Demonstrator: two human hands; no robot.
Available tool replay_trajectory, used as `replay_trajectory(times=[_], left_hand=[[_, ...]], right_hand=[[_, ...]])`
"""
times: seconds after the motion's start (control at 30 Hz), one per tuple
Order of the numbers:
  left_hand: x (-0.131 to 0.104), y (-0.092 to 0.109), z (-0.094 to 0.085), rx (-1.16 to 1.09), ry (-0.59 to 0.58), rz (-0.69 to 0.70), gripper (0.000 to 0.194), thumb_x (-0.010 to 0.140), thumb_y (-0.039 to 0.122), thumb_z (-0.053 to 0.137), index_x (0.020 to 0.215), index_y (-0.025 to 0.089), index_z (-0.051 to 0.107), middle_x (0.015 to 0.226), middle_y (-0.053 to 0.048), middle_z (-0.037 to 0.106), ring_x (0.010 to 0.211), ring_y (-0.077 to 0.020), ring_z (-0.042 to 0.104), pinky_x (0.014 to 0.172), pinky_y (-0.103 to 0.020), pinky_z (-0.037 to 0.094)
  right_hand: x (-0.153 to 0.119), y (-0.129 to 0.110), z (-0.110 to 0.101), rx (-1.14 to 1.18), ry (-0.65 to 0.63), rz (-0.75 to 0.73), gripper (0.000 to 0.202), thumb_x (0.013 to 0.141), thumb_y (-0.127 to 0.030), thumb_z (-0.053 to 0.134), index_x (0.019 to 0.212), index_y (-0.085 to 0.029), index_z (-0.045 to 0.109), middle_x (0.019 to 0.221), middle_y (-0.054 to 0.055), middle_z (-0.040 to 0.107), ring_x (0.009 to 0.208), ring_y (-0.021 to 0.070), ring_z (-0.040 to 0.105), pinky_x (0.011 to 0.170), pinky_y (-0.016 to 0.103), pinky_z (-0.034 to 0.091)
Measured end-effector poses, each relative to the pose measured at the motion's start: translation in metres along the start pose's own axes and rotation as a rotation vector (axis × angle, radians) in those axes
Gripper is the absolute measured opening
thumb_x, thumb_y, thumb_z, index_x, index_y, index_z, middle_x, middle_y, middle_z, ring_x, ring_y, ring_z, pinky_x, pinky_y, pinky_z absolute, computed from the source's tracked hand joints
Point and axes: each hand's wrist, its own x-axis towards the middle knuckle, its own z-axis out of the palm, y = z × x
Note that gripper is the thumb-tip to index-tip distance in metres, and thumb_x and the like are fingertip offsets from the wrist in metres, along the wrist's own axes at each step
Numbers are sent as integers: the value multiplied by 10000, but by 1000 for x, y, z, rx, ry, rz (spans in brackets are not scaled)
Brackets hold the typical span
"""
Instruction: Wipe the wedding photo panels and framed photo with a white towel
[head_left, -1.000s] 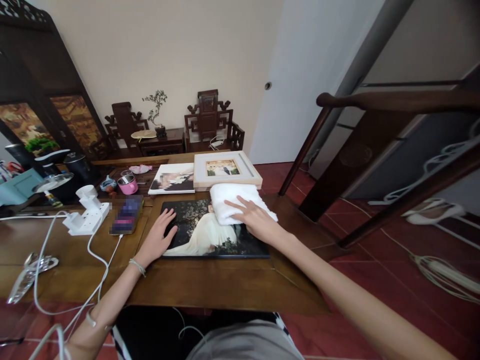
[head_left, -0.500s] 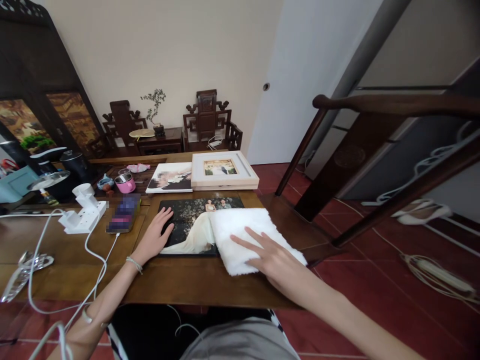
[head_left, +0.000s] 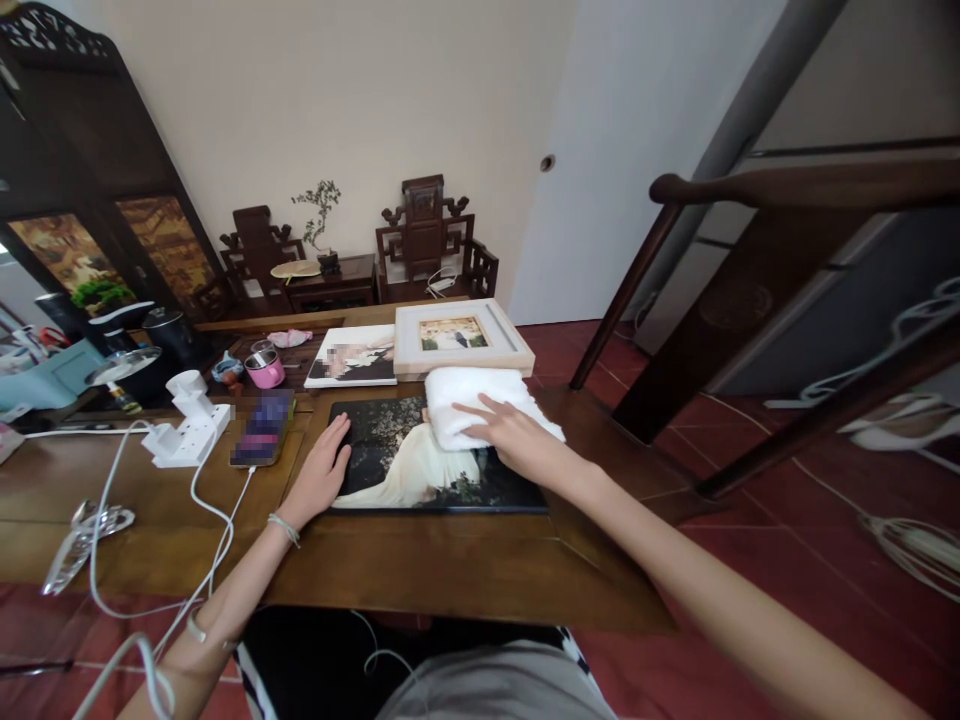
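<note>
A dark photo panel (head_left: pixel 420 470) with a pale wedding dress on it lies flat on the brown wooden table (head_left: pixel 450 570). My left hand (head_left: pixel 322 468) rests at the panel's left edge, fingers spread, holding nothing. On the panel's upper right part lies a fluffy white cloth (head_left: pixel 457 395), covering that corner. My right hand (head_left: pixel 510 432) presses on the cloth from above with its fingers apart; whether the fingertips grip the fabric cannot be made out.
Behind the panel lie a white-framed picture (head_left: pixel 412 325) and a smaller canvas print (head_left: pixel 337 370). To the left are a phone (head_left: pixel 262 430), a white power strip (head_left: pixel 187 435) with cables and a pink cup (head_left: pixel 265 368). A wooden chair (head_left: pixel 675 300) stands right.
My right hand and the cloth have moved away from me, from the panel's lower right to its upper right. The lower right of the panel now shows. My left hand stays at the edge.
</note>
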Motion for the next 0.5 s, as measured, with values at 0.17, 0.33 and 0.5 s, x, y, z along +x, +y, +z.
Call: replay_trajectory(times=[0.17, 0.33, 0.5], left_hand=[[1, -2, 2, -16, 17, 10, 477, 946, 365, 345, 1353, 151, 470, 1506, -114, 362, 1402, -218, 317, 1168, -451, 237], [2, -3, 3, -21, 18, 34, 489, 951, 366, 330, 1351, 125, 472, 1493, -128, 382, 1400, -210, 321, 1173, -438, 228], [2, -3, 2, -16, 17, 55, 472, 945, 366, 352, 1345, 152, 483, 1487, -117, 395, 1397, -219, 328, 1166, -460, 241]], right_hand=[[-60, -36, 1, 45, 15, -38, 666, 621, 129, 379, 1081, -241, 686, 1497, 27, 376, 1393, 342, 252, 1053, 599, 361], [-98, -61, 1, 54, -5, -76, 513, 623, 102, 412, 856, -235, 720, 1513, -9, 336, 1397, 359, 228, 1065, 615, 333], [-55, -36, -9, 66, -78, -31, 749, 566, 140, 339, 1115, -245, 672, 1507, -2, 351, 1398, 343, 230, 1055, 595, 359]])
